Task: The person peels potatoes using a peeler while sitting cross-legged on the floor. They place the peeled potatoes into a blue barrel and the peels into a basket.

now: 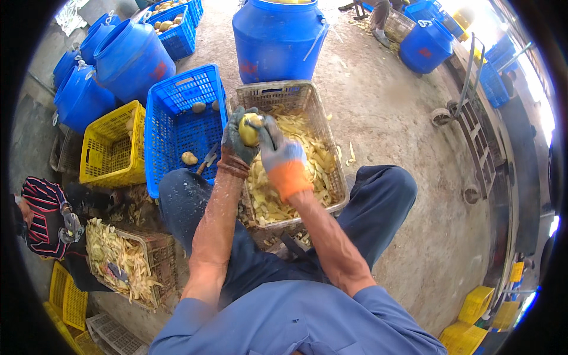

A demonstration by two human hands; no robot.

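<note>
My left hand (239,137), in a dark, wet-looking glove, holds a yellow, partly peeled potato or similar produce (248,131) above a crate. My right hand (280,144), in a grey glove with an orange cuff, presses its curled fingers against the upper right side of the produce. It seems to grip a small peeling tool, mostly hidden by the fingers. Under both hands stands a dirty plastic crate (327,128) between my knees, heaped with yellow peel strips (317,162). In the blue crate (153,128) at left lie a wooden-handled knife (209,159) and a pale brown piece of produce (189,158).
A large blue barrel (277,42) stands just beyond the peel crate. More blue barrels (133,57) and a yellow crate (113,146) crowd the left. Beside another person's gloved hand (71,227) sits a peel-filled crate (162,262). A hand truck (475,142) is at right.
</note>
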